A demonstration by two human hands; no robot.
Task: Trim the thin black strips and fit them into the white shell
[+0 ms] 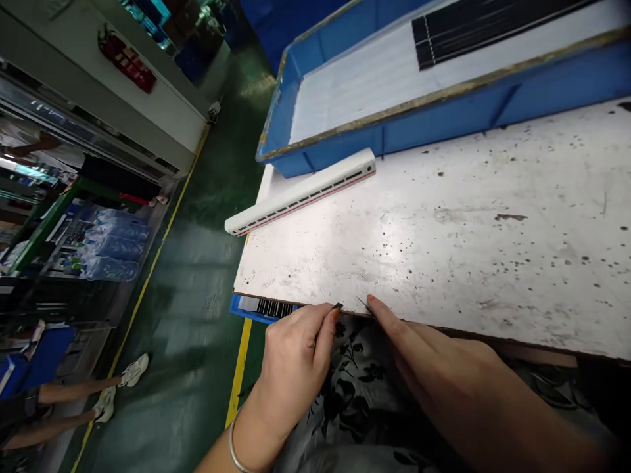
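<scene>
My left hand (pixel 298 361) is closed at the table's front edge, pinching a small dark piece (pixel 338 306) between thumb and forefinger. A bracelet circles that wrist. To its right, my right hand (pixel 438 368) is closed with the forefinger stretched along a thin pointed tool (pixel 362 302). Only the tool's fine tip shows past the fingertip; the rest is hidden by the hand. A small gap separates the tip from the dark piece. Farther back on the table lies a white model train car (pixel 300 197) with dark windows and a red stripe, its left end past the table edge.
The white table (pixel 468 249) is speckled with dark marks. A blue tray (pixel 335 141) at the back holds black strips (pixel 473 29) on white lining. Below the front edge sits another blue bin (pixel 237 305). At left, a person's legs (pixel 73 401) show near shelving.
</scene>
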